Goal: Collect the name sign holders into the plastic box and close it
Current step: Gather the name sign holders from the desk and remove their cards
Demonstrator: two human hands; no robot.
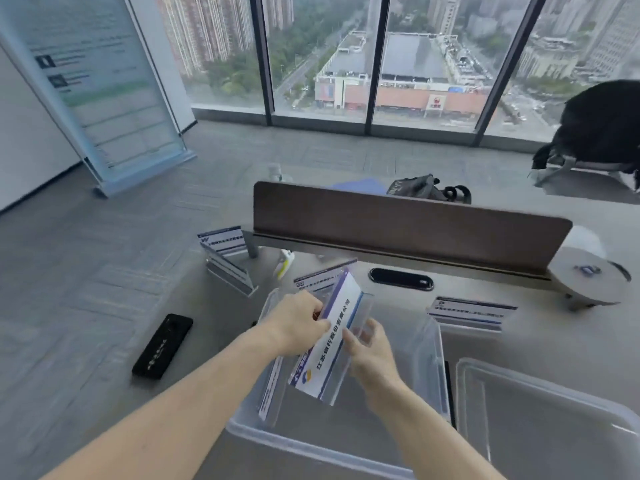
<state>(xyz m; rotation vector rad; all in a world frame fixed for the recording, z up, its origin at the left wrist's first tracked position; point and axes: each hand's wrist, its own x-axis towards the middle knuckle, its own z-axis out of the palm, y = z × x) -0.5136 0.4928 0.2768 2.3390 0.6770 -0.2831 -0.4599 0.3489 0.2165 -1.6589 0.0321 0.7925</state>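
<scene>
Left hand: our left hand [298,323] is on the upper left edge of a clear acrylic name sign holder [332,344], fingers curled round it.
Right hand: our right hand [372,355] has the holder's right side, fingers [349,341] and thumb clamped on the acrylic.
Held holder: it's tilted, one end up and away from us, white card with blue trim and dark lettering facing us, and its low end is down inside the plastic box [311,452].
Box: clear, open, sitting on the grey surface [214,327] right in front of us.
Already in: a second holder [273,386] stands against the box's left wall.
Lid: the clear lid [547,427] lies flat just right of the box.
Still out: a stack of holders [227,261] sits at the far left corner, one lone holder [471,311] is off to the right, and another card-faced holder [322,277] is just behind the one we're gripping.
Other stuff: a flat black case [162,346] lies left of the box, near the edge. A brown divider panel [408,226] runs along the back, with a white roll [588,275] at its right end.
</scene>
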